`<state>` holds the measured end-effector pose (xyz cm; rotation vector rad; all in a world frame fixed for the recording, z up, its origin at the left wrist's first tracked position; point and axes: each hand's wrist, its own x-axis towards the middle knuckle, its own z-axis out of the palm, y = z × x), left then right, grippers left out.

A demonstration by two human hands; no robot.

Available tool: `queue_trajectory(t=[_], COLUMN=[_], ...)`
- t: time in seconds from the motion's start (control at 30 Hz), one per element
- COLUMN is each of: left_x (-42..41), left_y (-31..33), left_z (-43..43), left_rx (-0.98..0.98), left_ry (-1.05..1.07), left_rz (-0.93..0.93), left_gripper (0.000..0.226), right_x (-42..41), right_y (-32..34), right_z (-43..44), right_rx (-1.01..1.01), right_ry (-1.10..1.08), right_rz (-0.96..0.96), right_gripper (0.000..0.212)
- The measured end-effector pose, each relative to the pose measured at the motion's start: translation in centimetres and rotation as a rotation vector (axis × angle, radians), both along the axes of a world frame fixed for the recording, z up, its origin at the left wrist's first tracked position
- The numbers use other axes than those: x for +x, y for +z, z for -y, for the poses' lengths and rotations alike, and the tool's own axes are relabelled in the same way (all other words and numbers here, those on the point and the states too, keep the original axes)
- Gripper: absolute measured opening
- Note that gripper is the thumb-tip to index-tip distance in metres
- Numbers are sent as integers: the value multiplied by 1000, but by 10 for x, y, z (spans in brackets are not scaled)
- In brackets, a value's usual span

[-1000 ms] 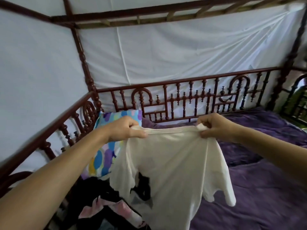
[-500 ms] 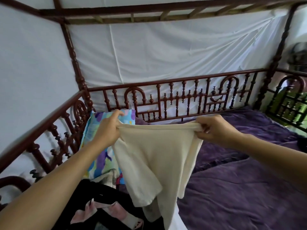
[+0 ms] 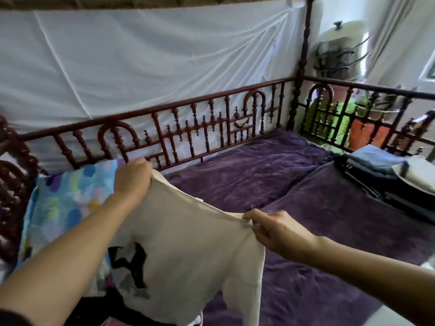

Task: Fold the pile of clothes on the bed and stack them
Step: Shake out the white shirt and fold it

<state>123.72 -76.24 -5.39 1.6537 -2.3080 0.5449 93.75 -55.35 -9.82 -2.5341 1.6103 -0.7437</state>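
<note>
Head view shows your left hand [image 3: 133,182] and right hand [image 3: 277,231] pinching the white shirt [image 3: 188,243], which hangs below them, top edge slanting down rightward.

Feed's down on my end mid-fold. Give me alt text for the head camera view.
Both hands hold a cream shirt with a black print up by its top edge above a purple bedspread, the left hand gripping one corner near a colourful pillow, the right hand pinching the other. A stack of clothes sits at the bed's right, beside the wooden railing.
</note>
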Motion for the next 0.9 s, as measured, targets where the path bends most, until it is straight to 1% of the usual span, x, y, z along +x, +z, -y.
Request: queue_trajectory(t=[0.07, 0.2, 0.37, 0.47, 0.53, 0.67, 0.8, 0.9], left_x=[-41, -144, -293, -388, -455, -594, -723, -795], left_y=[-24, -59, -103, -138, -165, -225, -266, -289], left_z=[11, 26, 38, 47, 57, 78, 92, 105], left_rx=[63, 160, 299, 360, 408, 545, 737, 872], left_ry=[-20, -168, -304, -362, -366, -347, -346, -391], left_rz=[27, 97, 170, 174, 160, 68, -134, -266], left_gripper=[21, 19, 22, 24, 27, 34, 45, 43], right_x=[-31, -111, -231, -310, -365, -485, -601, -677], right_y=[-20, -56, -107, -148, -180, -242, -293, -324], right_z=[-4, -14, -26, -24, -16, 7, 23, 38], right_rx=[65, 187, 279, 326, 392, 566, 644, 675], right_ry=[-84, -273, -536, -616, -667, -797, -944, -1065], right_rz=[-25, -99, -52, -7, 27, 199, 180, 190], right_gripper=[29, 36, 34, 32, 35, 39, 41, 38])
